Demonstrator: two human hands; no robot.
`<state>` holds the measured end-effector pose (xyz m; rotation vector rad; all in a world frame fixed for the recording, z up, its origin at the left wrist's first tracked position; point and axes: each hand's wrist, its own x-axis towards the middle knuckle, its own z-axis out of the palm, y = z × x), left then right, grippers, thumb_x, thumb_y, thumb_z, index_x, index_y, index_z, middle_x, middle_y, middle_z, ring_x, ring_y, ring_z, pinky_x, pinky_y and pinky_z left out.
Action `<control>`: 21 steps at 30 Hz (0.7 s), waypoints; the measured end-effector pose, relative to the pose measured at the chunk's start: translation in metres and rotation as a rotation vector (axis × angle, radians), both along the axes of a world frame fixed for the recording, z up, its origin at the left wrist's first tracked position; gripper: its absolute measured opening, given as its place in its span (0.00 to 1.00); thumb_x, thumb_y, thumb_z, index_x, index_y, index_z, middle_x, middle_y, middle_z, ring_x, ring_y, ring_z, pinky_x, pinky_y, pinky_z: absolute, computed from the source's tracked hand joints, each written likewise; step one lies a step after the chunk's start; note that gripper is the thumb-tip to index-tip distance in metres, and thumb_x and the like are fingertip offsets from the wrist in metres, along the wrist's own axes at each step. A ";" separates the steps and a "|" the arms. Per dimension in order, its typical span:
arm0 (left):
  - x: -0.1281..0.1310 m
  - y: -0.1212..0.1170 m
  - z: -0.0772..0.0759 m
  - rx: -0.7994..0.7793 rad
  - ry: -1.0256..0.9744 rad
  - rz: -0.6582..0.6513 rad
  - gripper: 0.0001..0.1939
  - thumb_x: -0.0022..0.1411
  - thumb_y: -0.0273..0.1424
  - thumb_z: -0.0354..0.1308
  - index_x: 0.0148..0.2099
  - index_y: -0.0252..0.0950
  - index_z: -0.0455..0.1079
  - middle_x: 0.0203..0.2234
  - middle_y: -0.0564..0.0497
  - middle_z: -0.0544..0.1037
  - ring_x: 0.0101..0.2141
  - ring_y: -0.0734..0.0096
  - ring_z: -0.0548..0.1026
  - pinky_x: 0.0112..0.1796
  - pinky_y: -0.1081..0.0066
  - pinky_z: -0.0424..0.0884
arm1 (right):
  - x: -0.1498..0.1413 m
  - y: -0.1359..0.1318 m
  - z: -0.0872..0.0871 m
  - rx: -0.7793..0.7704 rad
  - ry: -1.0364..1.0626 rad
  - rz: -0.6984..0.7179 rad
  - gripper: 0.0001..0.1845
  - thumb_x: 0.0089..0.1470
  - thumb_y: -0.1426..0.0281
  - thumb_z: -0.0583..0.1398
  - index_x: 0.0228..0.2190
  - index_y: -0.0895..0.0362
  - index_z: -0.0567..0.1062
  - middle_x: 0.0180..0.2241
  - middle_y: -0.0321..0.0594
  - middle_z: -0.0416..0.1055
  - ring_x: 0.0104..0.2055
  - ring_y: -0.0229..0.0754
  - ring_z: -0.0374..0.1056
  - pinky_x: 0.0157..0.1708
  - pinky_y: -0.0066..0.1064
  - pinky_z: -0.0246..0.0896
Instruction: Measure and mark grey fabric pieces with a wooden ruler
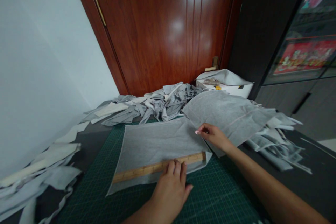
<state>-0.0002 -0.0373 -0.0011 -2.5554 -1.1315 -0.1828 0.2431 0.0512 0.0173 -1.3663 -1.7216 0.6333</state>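
Observation:
A grey piece of fabric (154, 143) lies flat on a green cutting mat (215, 196). A wooden ruler (147, 170) rests across the fabric's near edge. My left hand (170, 192) lies on the ruler with fingers stretched flat, pressing it down. My right hand (214, 135) is at the fabric's right edge, fingers curled together in a pinch; whether anything is in them I cannot make out. A second, larger grey fabric piece (231, 115) lies just beyond the right hand.
A heap of grey fabric scraps (162, 103) lies at the table's back, with more strips at right (278, 147) and pale offcuts at left (42, 168). A white box (236, 89) stands before a red-brown door (162, 28). A white wall runs along the left.

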 end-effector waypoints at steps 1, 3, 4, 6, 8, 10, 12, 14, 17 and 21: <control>-0.001 0.001 0.000 -0.005 -0.001 -0.006 0.28 0.62 0.46 0.53 0.57 0.33 0.67 0.49 0.40 0.74 0.48 0.55 0.70 0.44 0.62 0.70 | 0.004 -0.001 -0.004 -0.026 0.020 0.013 0.16 0.51 0.56 0.58 0.27 0.57 0.71 0.26 0.37 0.70 0.30 0.40 0.65 0.31 0.30 0.58; -0.002 0.001 0.001 -0.016 -0.001 -0.012 0.27 0.63 0.45 0.53 0.57 0.33 0.67 0.50 0.40 0.74 0.49 0.55 0.69 0.45 0.63 0.70 | 0.012 -0.006 -0.006 -0.086 0.028 0.090 0.16 0.50 0.56 0.59 0.26 0.57 0.71 0.25 0.37 0.69 0.30 0.39 0.65 0.31 0.30 0.58; -0.002 0.001 0.001 -0.021 0.005 -0.015 0.26 0.63 0.44 0.52 0.57 0.32 0.67 0.50 0.40 0.73 0.49 0.54 0.69 0.45 0.62 0.70 | 0.014 -0.009 -0.005 -0.113 0.024 0.136 0.16 0.49 0.56 0.60 0.26 0.57 0.72 0.25 0.37 0.69 0.29 0.39 0.64 0.31 0.29 0.58; -0.001 0.002 0.001 -0.028 0.026 -0.025 0.26 0.64 0.43 0.52 0.57 0.31 0.68 0.50 0.38 0.73 0.49 0.53 0.69 0.46 0.61 0.69 | 0.016 -0.014 -0.001 -0.154 -0.008 0.205 0.15 0.49 0.58 0.60 0.25 0.58 0.73 0.24 0.36 0.69 0.28 0.38 0.63 0.30 0.28 0.57; -0.001 0.001 0.001 -0.030 0.040 -0.031 0.26 0.64 0.43 0.51 0.57 0.30 0.67 0.51 0.38 0.73 0.49 0.52 0.69 0.47 0.60 0.68 | 0.013 -0.019 0.003 -0.168 -0.071 0.261 0.13 0.50 0.61 0.61 0.26 0.58 0.74 0.24 0.36 0.69 0.28 0.37 0.63 0.29 0.27 0.56; 0.000 0.001 0.001 -0.031 0.044 -0.032 0.26 0.65 0.43 0.50 0.57 0.30 0.67 0.51 0.38 0.72 0.49 0.52 0.69 0.47 0.60 0.68 | 0.009 -0.022 0.005 -0.164 -0.137 0.304 0.10 0.51 0.64 0.60 0.27 0.59 0.75 0.25 0.37 0.70 0.28 0.37 0.64 0.29 0.27 0.56; 0.000 0.002 0.000 -0.032 0.043 -0.027 0.26 0.65 0.42 0.50 0.58 0.30 0.66 0.51 0.38 0.72 0.49 0.52 0.69 0.46 0.60 0.68 | 0.006 -0.023 0.006 -0.154 -0.171 0.326 0.09 0.51 0.66 0.60 0.28 0.59 0.76 0.26 0.37 0.71 0.28 0.37 0.65 0.29 0.27 0.56; 0.000 0.002 -0.001 -0.033 0.042 -0.024 0.26 0.65 0.42 0.50 0.58 0.30 0.66 0.51 0.37 0.72 0.50 0.52 0.68 0.46 0.60 0.68 | 0.003 -0.024 0.006 -0.148 -0.171 0.329 0.08 0.51 0.67 0.60 0.27 0.59 0.76 0.26 0.37 0.72 0.28 0.38 0.65 0.30 0.27 0.57; 0.000 0.002 -0.002 -0.031 0.034 -0.021 0.26 0.65 0.42 0.51 0.58 0.30 0.66 0.51 0.37 0.72 0.50 0.52 0.68 0.46 0.60 0.68 | -0.002 -0.025 0.006 -0.144 -0.166 0.334 0.06 0.51 0.69 0.60 0.27 0.58 0.76 0.27 0.37 0.72 0.29 0.38 0.66 0.31 0.27 0.57; 0.000 0.002 -0.002 -0.015 0.038 -0.026 0.26 0.65 0.42 0.51 0.57 0.29 0.66 0.51 0.37 0.72 0.49 0.52 0.69 0.46 0.60 0.68 | -0.003 -0.027 0.008 -0.122 -0.215 0.357 0.06 0.51 0.71 0.59 0.27 0.58 0.76 0.27 0.38 0.72 0.30 0.38 0.67 0.31 0.27 0.57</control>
